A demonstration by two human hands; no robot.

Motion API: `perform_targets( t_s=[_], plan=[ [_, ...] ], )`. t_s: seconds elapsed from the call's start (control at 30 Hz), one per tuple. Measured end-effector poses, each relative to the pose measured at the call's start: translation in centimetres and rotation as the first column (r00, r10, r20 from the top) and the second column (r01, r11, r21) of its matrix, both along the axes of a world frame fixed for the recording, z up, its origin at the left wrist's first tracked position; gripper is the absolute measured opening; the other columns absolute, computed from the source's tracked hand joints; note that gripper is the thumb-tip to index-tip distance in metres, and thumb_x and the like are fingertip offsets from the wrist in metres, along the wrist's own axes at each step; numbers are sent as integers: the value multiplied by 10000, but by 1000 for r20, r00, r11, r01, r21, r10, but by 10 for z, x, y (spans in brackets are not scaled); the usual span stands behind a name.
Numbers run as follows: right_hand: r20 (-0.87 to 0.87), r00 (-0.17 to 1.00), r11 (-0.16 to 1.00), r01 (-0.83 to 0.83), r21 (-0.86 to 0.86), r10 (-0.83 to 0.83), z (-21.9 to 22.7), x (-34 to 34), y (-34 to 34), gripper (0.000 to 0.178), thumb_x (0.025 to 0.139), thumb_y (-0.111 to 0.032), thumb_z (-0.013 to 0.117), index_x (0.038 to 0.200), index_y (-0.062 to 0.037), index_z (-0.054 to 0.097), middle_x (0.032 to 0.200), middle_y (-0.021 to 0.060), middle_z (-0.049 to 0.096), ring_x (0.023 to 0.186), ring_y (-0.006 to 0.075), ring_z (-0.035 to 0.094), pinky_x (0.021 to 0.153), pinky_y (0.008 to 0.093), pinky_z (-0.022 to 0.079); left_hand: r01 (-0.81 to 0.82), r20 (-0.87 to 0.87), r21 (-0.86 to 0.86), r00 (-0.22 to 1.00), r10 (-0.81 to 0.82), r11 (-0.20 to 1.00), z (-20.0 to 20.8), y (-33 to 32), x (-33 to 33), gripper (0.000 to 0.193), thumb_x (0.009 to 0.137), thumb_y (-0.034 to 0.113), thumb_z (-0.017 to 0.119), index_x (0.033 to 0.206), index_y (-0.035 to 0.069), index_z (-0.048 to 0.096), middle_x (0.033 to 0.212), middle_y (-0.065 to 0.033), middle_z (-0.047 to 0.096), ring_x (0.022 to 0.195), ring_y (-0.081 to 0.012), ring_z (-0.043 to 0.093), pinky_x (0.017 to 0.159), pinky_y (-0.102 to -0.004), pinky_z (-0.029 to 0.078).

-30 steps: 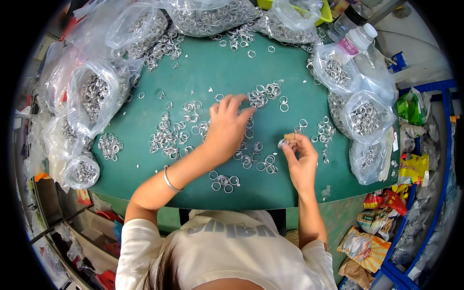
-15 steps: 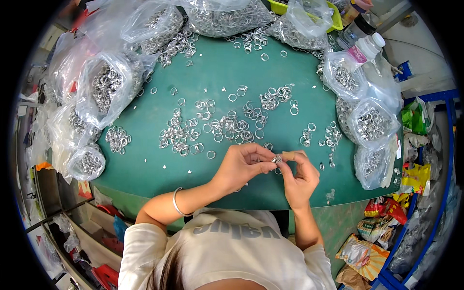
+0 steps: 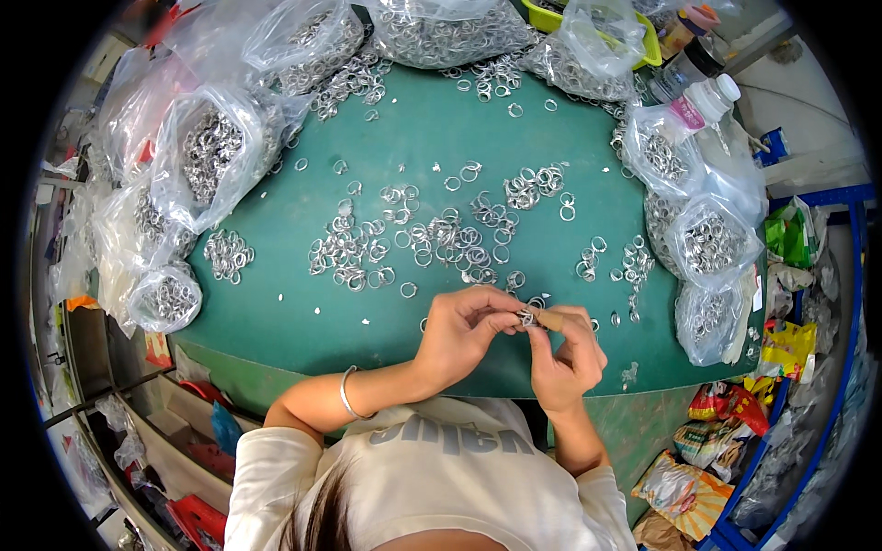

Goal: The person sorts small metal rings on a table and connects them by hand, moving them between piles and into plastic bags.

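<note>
My left hand (image 3: pixel 464 332) and my right hand (image 3: pixel 565 358) meet above the near part of the green table. Between their fingertips is a small silver ring (image 3: pixel 526 318), pinched by both. Fingers partly cover it, so its shape is not fully seen. A tan wrap shows on my right index finger. Just beyond the hands lie loose silver rings, with a larger pile (image 3: pixel 447 236) in the middle and another pile (image 3: pixel 349 253) to its left. Farther back sits one more cluster of rings (image 3: pixel 533 186).
Clear plastic bags of rings line the table's left (image 3: pixel 209 156), back (image 3: pixel 450 37) and right (image 3: pixel 709 243). A small heap (image 3: pixel 228 254) lies at left, loose rings (image 3: pixel 634 266) at right. A white bottle (image 3: pixel 712 96) and a yellow-green basket (image 3: pixel 652 41) stand at back right.
Both hands have lowered slightly toward the near edge, still pinching the ring. The whole view has shifted a little, moving the table's contents slightly right.
</note>
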State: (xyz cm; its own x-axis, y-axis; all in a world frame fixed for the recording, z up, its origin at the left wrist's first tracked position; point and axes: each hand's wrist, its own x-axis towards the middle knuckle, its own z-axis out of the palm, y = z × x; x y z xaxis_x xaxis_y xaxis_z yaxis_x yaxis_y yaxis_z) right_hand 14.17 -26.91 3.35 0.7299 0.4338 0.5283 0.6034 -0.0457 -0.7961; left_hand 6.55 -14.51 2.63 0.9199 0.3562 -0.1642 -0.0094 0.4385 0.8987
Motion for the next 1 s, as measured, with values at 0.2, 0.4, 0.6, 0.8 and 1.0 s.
perform_targets(
  t_s=[0.2, 0.4, 0.6, 0.8, 1.0],
  plan=[
    [199, 980, 999, 16, -33, -10, 2, 3, 4, 214, 705, 132, 689, 894, 51, 628, 832, 143, 675, 715, 274, 630, 640, 334, 519, 75, -98, -132, 991, -88, 988, 21, 6, -2, 251, 876, -30, 605, 1124, -63, 586, 1085, -124, 630, 1006, -181, 615, 909, -314, 500],
    [-78, 988, 987, -139, -85, 132, 13, 3, -5, 266, 723, 88, 708, 971, 36, 628, 847, 124, 686, 825, 267, 628, 753, 345, 511, 19, 28, -85, 999, -17, 996, 20, 9, -5, 341, 820, -52, 663, 1154, -46, 591, 1157, -144, 626, 1024, -190, 622, 923, -322, 505],
    [-380, 908, 945, -266, -190, 179, 27, 5, -14, 384, 748, 54, 721, 1100, 9, 576, 956, 102, 690, 868, 192, 622, 801, 324, 490, -68, 150, 678, 988, -47, 732, 23, 6, -12, 393, 750, -47, 721, 1129, -9, 623, 1112, -165, 637, 957, -251, 650, 787, -317, 549],
    [-762, 565, 947, -236, 220, 318, 24, 1, -16, 303, 774, 93, 686, 1040, 20, 562, 957, 81, 666, 884, 153, 628, 804, 287, 483, -18, 178, 663, 975, -135, 748, 26, 8, -14, 361, 748, -32, 722, 1094, 9, 631, 1074, -105, 618, 908, -224, 647, 735, -313, 560],
    [-835, 386, 918, -225, 327, 392, 19, 4, -19, 270, 783, 106, 661, 1023, 37, 559, 905, 63, 654, 902, 139, 612, 810, 278, 472, 65, 125, 449, 983, -135, 891, 31, 12, -14, 338, 711, -43, 758, 1035, -13, 669, 1038, -127, 643, 890, -215, 645, 720, -302, 549]
  ],
)
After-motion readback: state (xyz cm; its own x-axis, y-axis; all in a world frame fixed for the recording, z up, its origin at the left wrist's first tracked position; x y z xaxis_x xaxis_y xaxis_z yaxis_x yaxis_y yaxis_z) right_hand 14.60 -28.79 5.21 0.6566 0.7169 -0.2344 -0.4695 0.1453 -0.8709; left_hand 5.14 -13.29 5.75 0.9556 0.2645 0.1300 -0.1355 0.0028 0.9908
